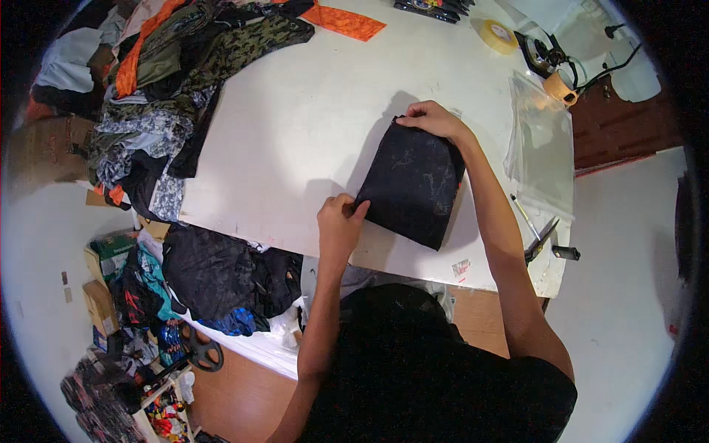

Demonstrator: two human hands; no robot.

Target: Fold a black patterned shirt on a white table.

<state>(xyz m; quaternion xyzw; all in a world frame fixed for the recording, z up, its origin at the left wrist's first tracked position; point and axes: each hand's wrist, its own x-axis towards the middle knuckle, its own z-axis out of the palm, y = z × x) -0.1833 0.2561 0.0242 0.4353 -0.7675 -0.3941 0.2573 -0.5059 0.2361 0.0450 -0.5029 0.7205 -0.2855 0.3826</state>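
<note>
A folded black cloth piece [415, 177] lies at a slant on the white tabletop [277, 138], in front of my body. My left hand [340, 219] pinches its lower left corner between thumb and fingers. At the upper edge, my right hand [435, 119] grips the cloth near its top left corner, with the thumb on the near face. Orange bits show along the cloth's right side. Faint pale marks run over its dark face. What lies beneath the cloth is hidden.
Camouflage and orange garments [188, 72] are heaped at the left. Clear plastic bags [543, 149], a pen [525, 216], scissors [541, 242] and a black-handled item [566, 253] lie along the right edge. A tape roll [498, 37] and an orange mug [560, 88] stand at the upper right.
</note>
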